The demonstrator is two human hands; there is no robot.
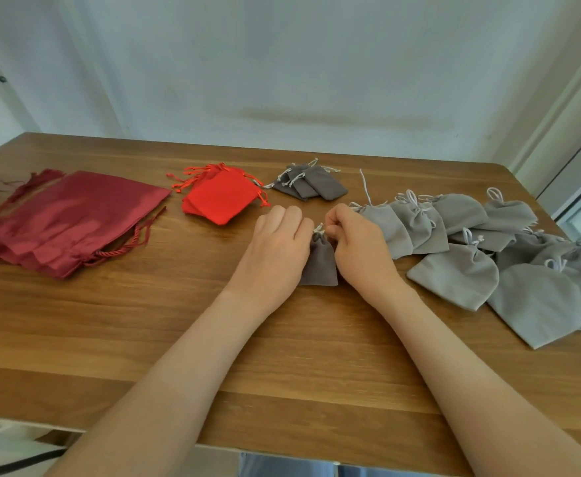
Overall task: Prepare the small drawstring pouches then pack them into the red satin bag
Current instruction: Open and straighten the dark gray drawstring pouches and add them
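Pouch [320,265], dark grey, rests on the counter [179,304] between your wrists; likely soft, light, limp; left grip [278,242] and right grip [357,242] both pinch its gathered neck; pull the cords [318,228], not the cloth.

Dark grey pouch [320,266] on the wooden table [144,339], left hand [278,246] and right hand [361,246] at its drawstring [318,228].
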